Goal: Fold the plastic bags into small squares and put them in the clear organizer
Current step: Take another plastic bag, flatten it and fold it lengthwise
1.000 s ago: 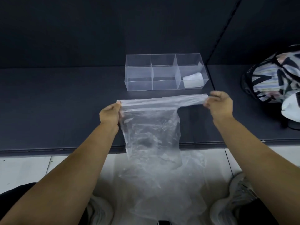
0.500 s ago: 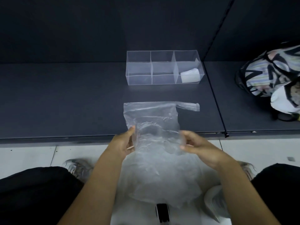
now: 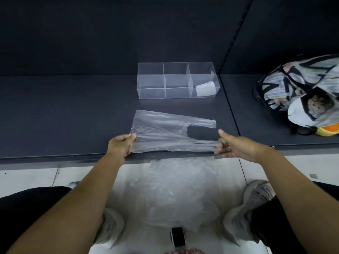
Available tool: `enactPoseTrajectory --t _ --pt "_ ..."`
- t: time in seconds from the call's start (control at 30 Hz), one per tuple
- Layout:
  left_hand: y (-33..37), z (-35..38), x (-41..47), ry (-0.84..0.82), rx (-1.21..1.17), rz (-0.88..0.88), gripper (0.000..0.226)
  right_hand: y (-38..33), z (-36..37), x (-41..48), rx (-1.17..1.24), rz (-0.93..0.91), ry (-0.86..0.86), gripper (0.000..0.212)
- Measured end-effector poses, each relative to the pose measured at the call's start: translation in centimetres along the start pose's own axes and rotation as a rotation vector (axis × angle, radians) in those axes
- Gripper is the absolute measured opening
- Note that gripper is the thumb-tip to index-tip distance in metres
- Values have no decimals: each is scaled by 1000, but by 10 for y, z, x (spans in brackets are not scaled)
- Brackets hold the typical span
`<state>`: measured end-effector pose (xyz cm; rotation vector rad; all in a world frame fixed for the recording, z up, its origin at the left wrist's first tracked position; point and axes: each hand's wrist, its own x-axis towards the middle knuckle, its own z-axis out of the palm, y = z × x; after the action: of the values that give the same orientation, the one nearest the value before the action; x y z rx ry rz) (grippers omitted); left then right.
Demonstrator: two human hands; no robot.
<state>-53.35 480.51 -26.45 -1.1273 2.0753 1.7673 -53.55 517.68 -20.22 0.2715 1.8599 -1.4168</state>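
Your left hand (image 3: 121, 146) pinches near-left corner of plastic bag (image 3: 161, 132). Right hand (image 3: 236, 146) pinches tip of near handle. Fingers of both curled on film. Bag lies flat on shelf (image 3: 73, 116), near edge at shelf lip, clear organizer (image 3: 152, 93) just behind. Risks: uneven pull skews fold, handles misalign; thin film slips from pinch; trapped air springs fold open; near edge slides off lip.

A single wide head-worn view looks forward and down, close above the left hand (image 3: 120, 145) and right hand (image 3: 236, 147). A dark shelf (image 3: 73, 110) stretches beyond them; pale floor (image 3: 27, 176) lies nearer than the hands.
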Motion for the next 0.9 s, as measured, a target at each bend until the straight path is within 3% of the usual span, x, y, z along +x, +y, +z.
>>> enactPoseTrajectory --t 0.2,0.37,0.53,0.67,0.73,0.8,0.9 --pt "2 -4 6 -28 -123 -65 25 4 1 5 94 -81 10 17" --pt "7 -4 -18 -226 -354 -273 32 10 10 8 116 -180 40 5" --pt "-12 1 -39 -213 -337 -354 6 14 33 14 25 -283 433 10" --pt "-18 6 -45 -99 -289 -338 9 13 48 19 -261 -210 849 29" --pt "-20 8 -48 -70 -245 -300 13 12 52 21 -371 -193 963 39" --pt "-20 9 -52 -48 -216 -266 16 14 52 23 -247 -227 979 46" --pt "-20 8 -55 -50 -213 -277 24 13 46 22 197 -208 879 38"
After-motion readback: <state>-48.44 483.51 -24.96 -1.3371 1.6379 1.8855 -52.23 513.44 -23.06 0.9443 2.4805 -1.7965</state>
